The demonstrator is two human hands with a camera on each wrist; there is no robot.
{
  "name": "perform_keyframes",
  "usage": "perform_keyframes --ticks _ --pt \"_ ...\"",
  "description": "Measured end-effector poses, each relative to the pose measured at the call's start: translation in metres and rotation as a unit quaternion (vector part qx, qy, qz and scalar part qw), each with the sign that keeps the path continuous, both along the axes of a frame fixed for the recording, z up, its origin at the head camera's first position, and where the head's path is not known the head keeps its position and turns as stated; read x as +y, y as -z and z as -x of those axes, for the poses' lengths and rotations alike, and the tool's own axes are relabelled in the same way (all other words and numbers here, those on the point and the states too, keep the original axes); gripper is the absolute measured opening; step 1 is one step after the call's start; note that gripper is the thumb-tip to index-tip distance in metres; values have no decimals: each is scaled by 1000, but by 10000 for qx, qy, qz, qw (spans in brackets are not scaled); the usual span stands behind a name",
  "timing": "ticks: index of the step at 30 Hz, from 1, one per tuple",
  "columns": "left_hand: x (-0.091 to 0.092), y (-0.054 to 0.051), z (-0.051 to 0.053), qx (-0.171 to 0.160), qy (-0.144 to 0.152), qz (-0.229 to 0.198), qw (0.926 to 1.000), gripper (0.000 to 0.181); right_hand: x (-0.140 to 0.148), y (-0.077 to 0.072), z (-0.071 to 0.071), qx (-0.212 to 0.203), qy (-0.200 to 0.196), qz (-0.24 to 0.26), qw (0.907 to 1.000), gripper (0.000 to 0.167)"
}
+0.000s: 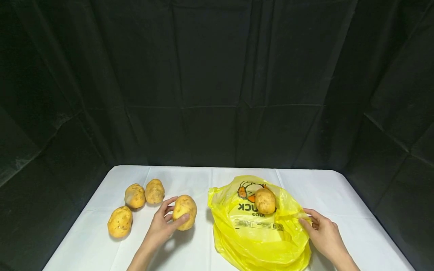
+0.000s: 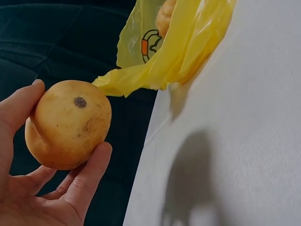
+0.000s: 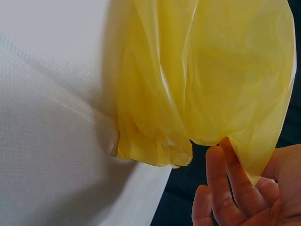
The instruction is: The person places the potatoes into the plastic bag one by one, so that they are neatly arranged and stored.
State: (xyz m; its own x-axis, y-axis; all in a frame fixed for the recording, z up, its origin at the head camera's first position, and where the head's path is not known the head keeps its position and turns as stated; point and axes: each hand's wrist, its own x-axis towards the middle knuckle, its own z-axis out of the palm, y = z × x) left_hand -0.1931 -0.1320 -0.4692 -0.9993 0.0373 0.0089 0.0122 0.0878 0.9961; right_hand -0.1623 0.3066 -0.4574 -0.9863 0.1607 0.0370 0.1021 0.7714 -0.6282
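Note:
The left hand [image 1: 162,226] grips a potato [image 1: 185,212] between thumb and fingers, above the cloth and just left of a yellow plastic bag [image 1: 257,241]. In the left wrist view the held potato [image 2: 70,125] shows a dark spot, with the bag [image 2: 188,47] beyond it. A second potato [image 1: 265,201] lies inside the bag, whose mouth is spread wide. The right hand [image 1: 325,235] pinches the bag's right edge; in the right wrist view that hand [image 3: 244,188] has the yellow film [image 3: 235,84] between thumb and fingers.
Three more potatoes stand at the left of the white-covered table [image 1: 84,241]: one [image 1: 135,196] beside another [image 1: 155,191] toward the back, and one [image 1: 120,222] nearer the front. Dark cloth [image 1: 210,82] hangs behind the table and at both sides.

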Motion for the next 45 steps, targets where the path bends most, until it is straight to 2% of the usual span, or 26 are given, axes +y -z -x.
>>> perform_keyframes --ticks 7,17,33,45 --pt "7 -1 2 38 210 -19 9998 66 1 0 0 -7 3 1 10000 41" --pt "18 -4 3 85 357 -84 9993 64 0 0 1 17 43 -39 10000 42" --pt "32 -6 9 14 762 -118 9970 67 -1 0 -1 41 19 -63 10000 41" --pt "45 -7 13 122 973 -101 9951 68 0 -2 -1 8 20 -64 10000 42"
